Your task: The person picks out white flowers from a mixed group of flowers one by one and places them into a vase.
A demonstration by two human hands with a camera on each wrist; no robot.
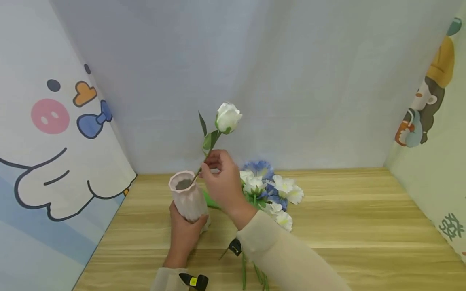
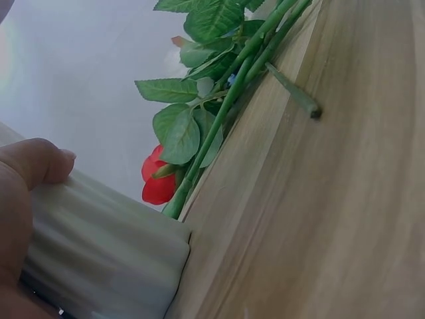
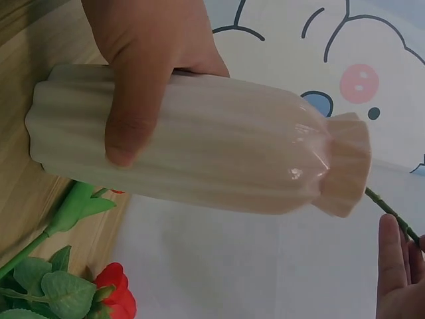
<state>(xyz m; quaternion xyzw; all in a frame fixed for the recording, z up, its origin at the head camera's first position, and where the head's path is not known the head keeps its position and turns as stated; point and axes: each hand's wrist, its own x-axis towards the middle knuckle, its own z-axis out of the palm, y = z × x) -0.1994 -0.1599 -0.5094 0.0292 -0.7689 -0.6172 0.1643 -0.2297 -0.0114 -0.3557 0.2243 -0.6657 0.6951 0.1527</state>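
Note:
A pale pink fluted vase [image 1: 191, 204] stands on the wooden table, and my left hand [image 1: 183, 232] grips its lower body, the thumb across the near side. In the right wrist view the same vase [image 3: 219, 146] fills the middle, with the left thumb laid along it. My right hand [image 1: 223, 182] pinches the stem of a white rose [image 1: 228, 117] between thumb and fingers. The rose's lower stem [image 3: 388, 209] enters the vase mouth, and its end is hidden inside. Its bloom and leaves rise above the right hand.
White and blue flowers [image 1: 269, 184] lie on the table [image 1: 342, 210], partly behind the right forearm, their green stems toward the near edge. A red flower [image 3: 116, 292] with leaves lies beside the vase. Printed cloths [image 1: 32, 161] hang at both sides.

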